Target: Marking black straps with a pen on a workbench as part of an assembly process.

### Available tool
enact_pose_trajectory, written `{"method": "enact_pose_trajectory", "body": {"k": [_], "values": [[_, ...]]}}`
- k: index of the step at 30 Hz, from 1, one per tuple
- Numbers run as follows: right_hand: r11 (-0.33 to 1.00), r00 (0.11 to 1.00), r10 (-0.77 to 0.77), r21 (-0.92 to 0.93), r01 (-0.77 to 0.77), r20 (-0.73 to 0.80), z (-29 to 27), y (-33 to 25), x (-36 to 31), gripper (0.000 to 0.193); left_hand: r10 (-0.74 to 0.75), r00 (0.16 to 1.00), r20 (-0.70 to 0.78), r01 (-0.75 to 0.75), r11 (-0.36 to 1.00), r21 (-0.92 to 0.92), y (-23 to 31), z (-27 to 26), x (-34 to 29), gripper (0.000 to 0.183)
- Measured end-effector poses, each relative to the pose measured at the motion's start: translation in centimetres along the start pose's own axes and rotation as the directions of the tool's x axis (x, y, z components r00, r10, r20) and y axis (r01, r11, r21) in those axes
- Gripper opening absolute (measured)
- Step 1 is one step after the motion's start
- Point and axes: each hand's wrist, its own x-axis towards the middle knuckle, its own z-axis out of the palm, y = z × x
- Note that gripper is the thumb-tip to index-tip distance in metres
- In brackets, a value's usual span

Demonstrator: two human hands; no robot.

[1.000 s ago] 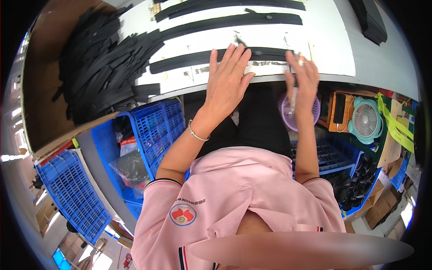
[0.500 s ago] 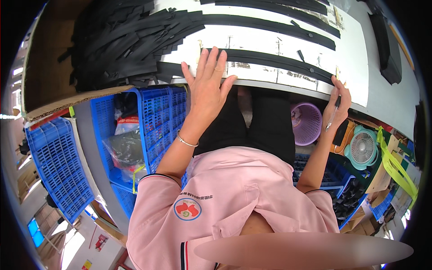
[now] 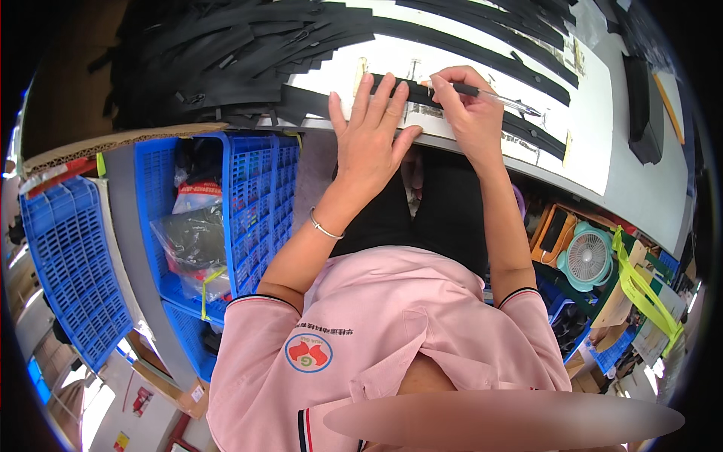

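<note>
A black zipper strip (image 3: pixel 538 134) lies along the near edge of a white marked board (image 3: pixel 595 143). My left hand (image 3: pixel 369 139) rests flat with fingers spread over its left end. Close beside it, my right hand (image 3: pixel 474 117) is closed around a pen (image 3: pixel 503 99) with a clear barrel and a black grip. The pen lies slanted over the strip, its clear end toward the right; its writing tip is hard to make out by the fingers. Farther back, more black zipper strips (image 3: pixel 489 54) lie in rows across the board.
A heap of black zipper strips (image 3: pixel 218 64) covers the left of the table beside a cardboard edge (image 3: pixel 120 143). A black box-like object (image 3: pixel 646 113) stands at right. Below are blue crates (image 3: pixel 260 218), a teal fan (image 3: pixel 589 256) and a yellow-green strap (image 3: pixel 648 290).
My right hand with the pen has moved left along the strip, from its right end to beside my left hand. The left hand stays on the strip's left end. The view has shifted slightly.
</note>
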Motion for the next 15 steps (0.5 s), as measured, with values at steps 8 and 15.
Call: {"method": "enact_pose_trajectory", "body": {"k": [8,15], "values": [[0.986,1.000,0.020,-0.167,-0.020,0.002,1.0,1.6,0.6,0.016,-0.003,0.999,-0.033,0.002,1.000,-0.031,-0.2,0.0,-0.1,0.060],[0.984,1.000,0.003,-0.176,-0.002,0.008,1.3,1.8,0.4,0.014,-0.005,1.000,-0.028,0.004,0.999,-0.039,-0.2,0.0,-0.1,0.060]]}}
